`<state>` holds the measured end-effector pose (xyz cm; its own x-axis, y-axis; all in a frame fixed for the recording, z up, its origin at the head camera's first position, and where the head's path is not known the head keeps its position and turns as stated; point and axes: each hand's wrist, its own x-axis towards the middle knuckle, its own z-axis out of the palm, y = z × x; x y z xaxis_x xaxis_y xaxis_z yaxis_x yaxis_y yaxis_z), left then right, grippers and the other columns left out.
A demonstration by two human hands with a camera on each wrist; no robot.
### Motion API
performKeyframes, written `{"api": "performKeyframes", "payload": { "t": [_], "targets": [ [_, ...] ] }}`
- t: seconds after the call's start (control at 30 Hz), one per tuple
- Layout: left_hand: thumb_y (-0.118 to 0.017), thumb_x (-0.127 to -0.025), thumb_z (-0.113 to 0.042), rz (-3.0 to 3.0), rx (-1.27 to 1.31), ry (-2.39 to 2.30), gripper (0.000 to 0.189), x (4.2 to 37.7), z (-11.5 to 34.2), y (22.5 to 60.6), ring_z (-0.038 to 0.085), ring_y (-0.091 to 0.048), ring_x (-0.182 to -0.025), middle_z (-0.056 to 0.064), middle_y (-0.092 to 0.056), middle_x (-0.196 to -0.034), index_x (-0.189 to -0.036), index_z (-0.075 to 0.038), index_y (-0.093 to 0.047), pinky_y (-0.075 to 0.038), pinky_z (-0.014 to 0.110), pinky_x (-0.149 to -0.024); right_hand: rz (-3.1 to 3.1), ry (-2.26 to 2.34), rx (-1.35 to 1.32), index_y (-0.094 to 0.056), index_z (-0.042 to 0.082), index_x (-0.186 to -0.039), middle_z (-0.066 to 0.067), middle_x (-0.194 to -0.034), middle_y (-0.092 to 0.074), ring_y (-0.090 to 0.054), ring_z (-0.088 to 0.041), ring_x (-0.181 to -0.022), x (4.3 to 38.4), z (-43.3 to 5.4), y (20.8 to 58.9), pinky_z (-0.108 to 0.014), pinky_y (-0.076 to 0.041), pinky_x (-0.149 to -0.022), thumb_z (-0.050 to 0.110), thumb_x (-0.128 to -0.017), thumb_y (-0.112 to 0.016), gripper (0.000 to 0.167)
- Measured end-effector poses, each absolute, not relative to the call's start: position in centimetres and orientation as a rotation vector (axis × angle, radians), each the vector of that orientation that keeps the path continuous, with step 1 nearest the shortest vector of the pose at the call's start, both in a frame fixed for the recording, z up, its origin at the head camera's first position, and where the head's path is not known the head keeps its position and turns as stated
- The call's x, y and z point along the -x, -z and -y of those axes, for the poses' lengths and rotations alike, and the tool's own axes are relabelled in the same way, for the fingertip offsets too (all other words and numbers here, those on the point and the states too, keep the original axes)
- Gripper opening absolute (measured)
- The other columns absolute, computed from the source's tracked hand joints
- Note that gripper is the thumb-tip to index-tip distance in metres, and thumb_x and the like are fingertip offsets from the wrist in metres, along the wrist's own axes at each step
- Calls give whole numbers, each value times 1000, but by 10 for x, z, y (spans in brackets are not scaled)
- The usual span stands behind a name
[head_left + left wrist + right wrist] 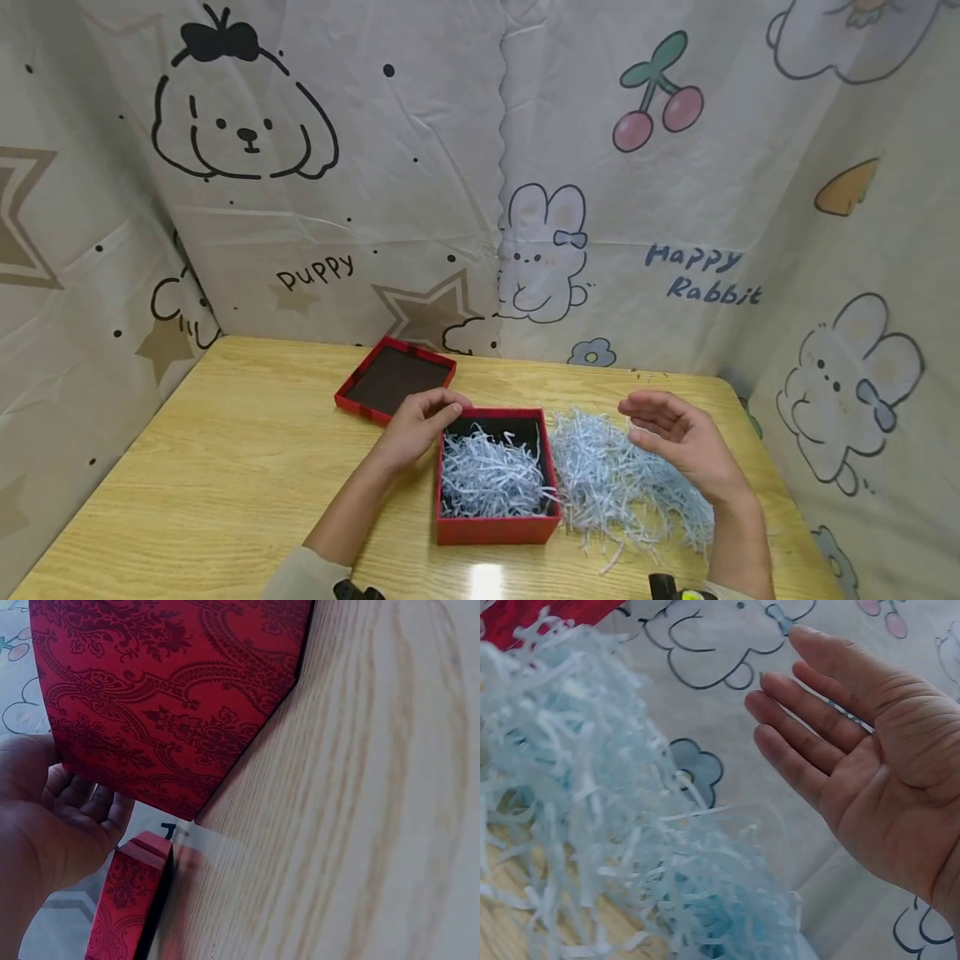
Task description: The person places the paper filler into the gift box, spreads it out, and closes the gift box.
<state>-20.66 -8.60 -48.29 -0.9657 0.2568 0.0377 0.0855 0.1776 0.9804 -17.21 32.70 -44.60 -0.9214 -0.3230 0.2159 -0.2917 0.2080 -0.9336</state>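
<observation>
The loose pile of shredded paper (596,467) lies on the table (255,467) just right of the red box (495,531), its long axis slanting toward the near right; the right hand (686,442), nearer, hovers over it, fingers relaxed, holding nothing. The left hand (416,427) grips the box's far left corner. Counted: one box, one lid (401,379), one loose pile, one paper heap (491,477) inside the box.

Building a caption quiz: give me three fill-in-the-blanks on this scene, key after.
1. The colour of the outer walls of the box is ____.
2. In the head view, the loose paper shreds lie to the ____ of the box.
3. The left hand touches the box, while the right hand holds ____.

Missing words: red; right; nothing.
</observation>
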Motion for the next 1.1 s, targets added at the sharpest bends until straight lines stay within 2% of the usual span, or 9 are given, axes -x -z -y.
{"api": "performKeyframes", "payload": {
  "t": [0.13,0.3,0.43,0.53,0.63,0.73,0.83,1.0,1.1],
  "targets": [
    [-63,-107,-16,-2295,-324,-1905,18,206,86,483,22,-62,-117,6,-74,-120,-117,-8,-76,-47,44,-108,-2363,1709,631,-57,-2,-144,-32,-145,-56,-60,-25,-134,178,-321,457,-28,-52,-105,3,-98,-74,49],
    [-64,-107,-17,-2298,-309,-1892,18,207,87,483,22,-62,-117,5,-74,-119,-117,-9,-77,-48,44,-108,-2324,1539,672,-55,-1,-148,-24,-152,-54,-49,-39,-143,185,-308,468,-25,-43,-114,9,-93,-82,62],
    [-64,-107,-17,-2300,-315,-1887,17,207,87,485,22,-62,-116,5,-75,-118,-116,-10,-77,-48,43,-108,-2391,1403,710,-58,-1,-144,-18,-146,-60,-53,-41,-139,188,-300,476,-32,-43,-115,14,-90,-86,63],
    [-64,-107,-17,-2298,-326,-1894,18,208,87,485,22,-62,-116,6,-75,-119,-117,-9,-77,-48,43,-107,-2490,1305,717,-67,3,-133,-13,-132,-69,-62,-37,-127,189,-296,481,-40,-50,-109,14,-90,-85,48],
    [-63,-107,-17,-2299,-332,-1895,18,207,87,485,22,-62,-116,6,-75,-119,-117,-9,-76,-48,43,-107,-2584,1220,670,-74,10,-118,-4,-117,-72,-67,-27,-113,191,-290,485,-37,-56,-97,10,-90,-84,31],
    [-63,-107,-16,-2300,-336,-1893,18,207,87,486,21,-62,-116,5,-75,-119,-116,-9,-77,-49,42,-107,-2634,1202,601,-75,14,-108,-1,-108,-72,-65,-17,-95,193,-286,487,-31,-56,-82,3,-89,-81,23],
    [-63,-107,-16,-2292,-334,-1896,17,207,88,486,21,-62,-116,4,-74,-118,-116,-10,-77,-49,41,-107,-2643,1264,526,-75,12,-107,-4,-105,-71,-57,-14,-80,192,-285,485,-30,-52,-70,-1,-91,-78,21],
    [-63,-107,-16,-2276,-353,-1901,17,208,88,485,22,-62,-118,4,-74,-119,-117,-11,-76,-47,40,-107,-2663,1320,443,-75,10,-110,-6,-108,-71,-52,-14,-77,187,-294,473,-30,-50,-68,0,-94,-75,19],
    [-63,-107,-16,-2273,-358,-1908,17,208,89,485,21,-62,-118,4,-74,-119,-117,-10,-76,-48,39,-106,-2617,1335,452,-74,8,-109,-8,-106,-70,-54,-14,-77,183,-301,466,-31,-51,-67,-1,-94,-75,17]
  ]
}}
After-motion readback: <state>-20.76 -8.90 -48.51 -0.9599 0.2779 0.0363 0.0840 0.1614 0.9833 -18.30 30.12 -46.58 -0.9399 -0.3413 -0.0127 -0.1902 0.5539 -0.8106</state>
